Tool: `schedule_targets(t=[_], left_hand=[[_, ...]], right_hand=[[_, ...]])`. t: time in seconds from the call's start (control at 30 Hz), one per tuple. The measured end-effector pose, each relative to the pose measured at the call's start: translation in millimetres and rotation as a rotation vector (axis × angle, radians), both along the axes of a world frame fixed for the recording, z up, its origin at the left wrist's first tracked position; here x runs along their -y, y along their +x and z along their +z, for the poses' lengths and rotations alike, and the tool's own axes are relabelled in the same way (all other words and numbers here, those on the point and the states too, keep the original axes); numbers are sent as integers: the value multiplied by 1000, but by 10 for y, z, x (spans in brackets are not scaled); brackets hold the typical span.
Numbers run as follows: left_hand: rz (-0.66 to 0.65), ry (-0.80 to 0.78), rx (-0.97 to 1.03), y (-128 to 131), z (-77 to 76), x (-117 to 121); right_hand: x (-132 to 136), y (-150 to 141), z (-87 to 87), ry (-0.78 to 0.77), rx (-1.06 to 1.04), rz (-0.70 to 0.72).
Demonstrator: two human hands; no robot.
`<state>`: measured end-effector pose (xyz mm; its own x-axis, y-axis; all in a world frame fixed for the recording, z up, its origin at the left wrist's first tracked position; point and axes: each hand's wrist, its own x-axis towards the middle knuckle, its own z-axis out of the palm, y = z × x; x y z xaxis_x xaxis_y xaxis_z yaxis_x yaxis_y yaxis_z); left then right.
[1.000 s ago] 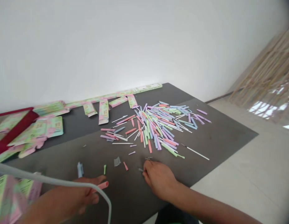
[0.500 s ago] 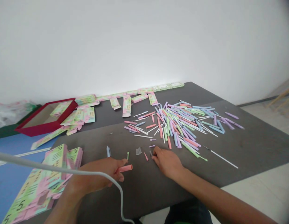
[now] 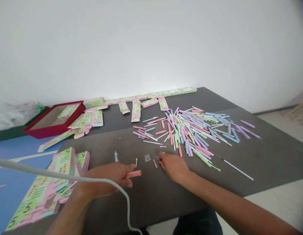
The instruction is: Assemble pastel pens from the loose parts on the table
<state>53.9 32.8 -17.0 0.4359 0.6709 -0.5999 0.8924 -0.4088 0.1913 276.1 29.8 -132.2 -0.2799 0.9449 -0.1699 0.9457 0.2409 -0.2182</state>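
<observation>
My left hand (image 3: 114, 174) is closed around a coral-pink pen barrel (image 3: 134, 174), whose open end points right. A light blue pen (image 3: 116, 156) lies just beyond that hand, and a small green pen part (image 3: 136, 162) is close to its fingertips. My right hand (image 3: 174, 166) rests on the table with thumb and fingers pinched together at a small greyish piece, mostly covered and too small to name. Left of these fingertips lie a small pink pen part (image 3: 155, 164) and several clear little pieces (image 3: 147, 158). A small purple part (image 3: 162, 146) lies beyond them.
A large heap of pastel pens and white refills (image 3: 190, 130) spreads beyond my right hand. Printed cartons (image 3: 65, 163) are stacked at the left, near a red box (image 3: 46, 131). A white cable (image 3: 92, 179) crosses before my left arm. One refill (image 3: 239, 169) lies apart.
The view has shifted slightly, so the table's things appear a little further right. My right hand has moved slightly left over the small parts. My left hand still holds the pink barrel.
</observation>
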Motion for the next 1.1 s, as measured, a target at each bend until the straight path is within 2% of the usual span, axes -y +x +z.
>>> schedule_targets(t=[0.23, 0.37, 0.47, 0.87, 1.1], left_hand=[[66, 33, 89, -246, 124, -62], [136, 67, 60, -355, 134, -98], [161, 88, 35, -360, 137, -98], [93, 30, 170, -382, 125, -90], [175, -9, 148, -363, 150, -52]], right_hand=[[-64, -42, 5, -10, 7, 15], [-97, -43, -5, -36, 6, 15], [-130, -56, -15, -34, 5, 29], [-173, -145, -11, -41, 8, 64], [-170, -119, -8, -25, -27, 93]])
